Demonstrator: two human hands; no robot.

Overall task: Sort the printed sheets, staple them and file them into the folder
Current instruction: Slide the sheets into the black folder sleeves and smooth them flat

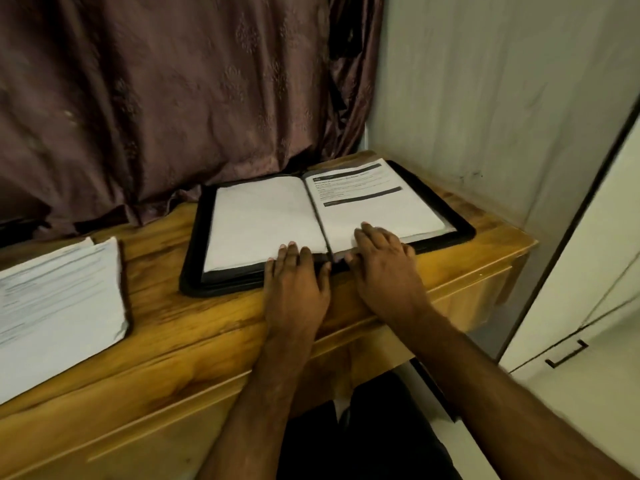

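The left hand [296,289] is laid flat, fingers straight, on the near edge of the folder [460,227], with the fingertips on the blank left page [263,223]. The right hand [384,268] is laid just beside it, also flat, with the fingers spread on the lower corner of the printed sheet [374,202] at the right page. Nothing is gripped by either hand; both are only pressed down on paper. The two hands are close together, one at each side of the spine.

The folder is opened on the table [207,327], directly ahead of the hands. Well apart to the left of the left hand, a stack [59,299] of printed sheets is left on the table. No stapler can be seen.

The step in hand is judged to be the filing of a sheet at the right side. For good result, the sheet should be pushed flat toward the spine and its edges aligned with the pocket, while the left page is held down so that the folder is not shifted. Whether the sheet is stapled cannot be told.
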